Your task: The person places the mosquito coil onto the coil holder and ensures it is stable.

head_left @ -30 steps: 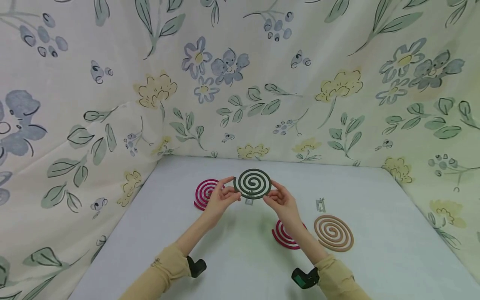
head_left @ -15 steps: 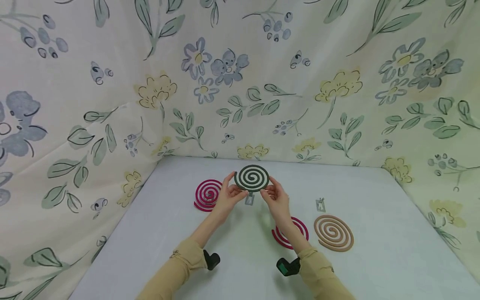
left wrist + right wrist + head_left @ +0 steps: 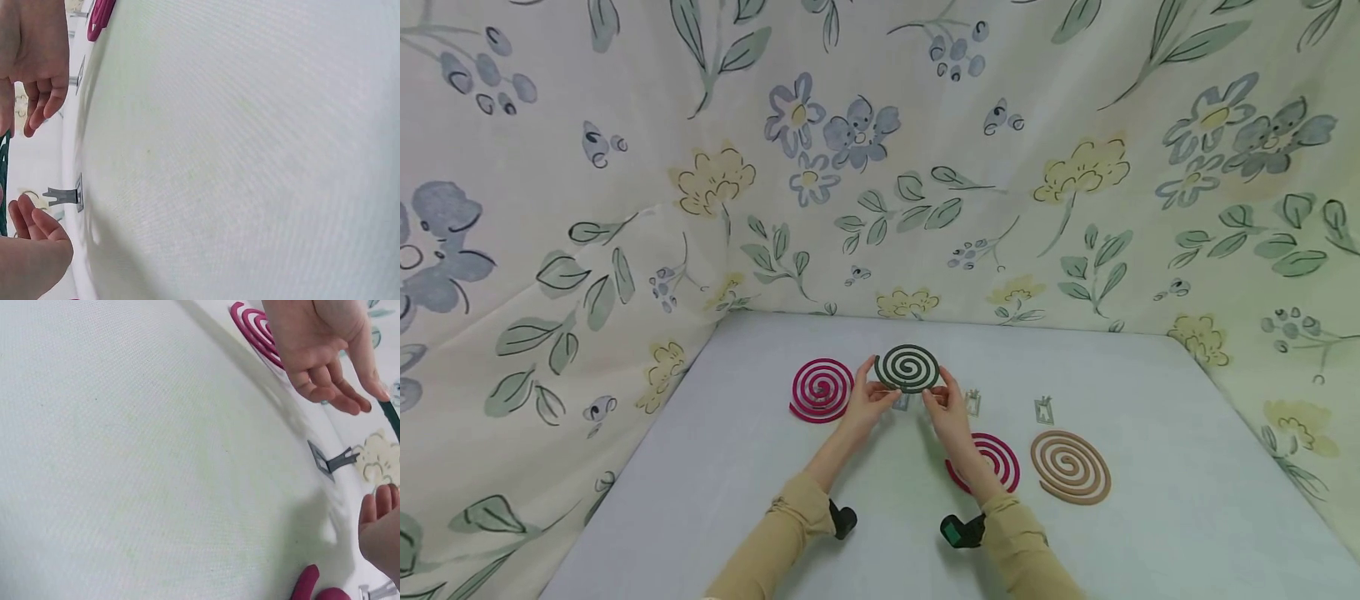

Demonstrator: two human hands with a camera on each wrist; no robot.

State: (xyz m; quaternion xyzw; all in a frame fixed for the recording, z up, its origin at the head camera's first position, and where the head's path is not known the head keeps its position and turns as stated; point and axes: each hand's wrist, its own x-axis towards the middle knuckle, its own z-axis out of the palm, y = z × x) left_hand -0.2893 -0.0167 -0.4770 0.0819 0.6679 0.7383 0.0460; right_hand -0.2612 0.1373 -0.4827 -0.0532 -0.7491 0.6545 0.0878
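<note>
Dark green mosquito coil [image 3: 907, 368] sits up off the bench [image 3: 880, 542], pinched by both hands — the left hand [image 3: 867, 402] has its grip near eight o'clock on the rim, the right hand [image 3: 951, 412] near four. At six o'clock stands a small metal stand [image 3: 901, 402], a gap between it and the coil. A second stand [image 3: 973, 404] lies toward four, a third stand [image 3: 1044, 410] farther out. Near nine rests a magenta coil [image 3: 822, 390]; between four and five, another magenta coil [image 3: 1008, 468] — partly behind the right forearm — then a tan coil [image 3: 1066, 462]. Floral cloth [image 3: 925, 275] hangs at twelve.
</note>
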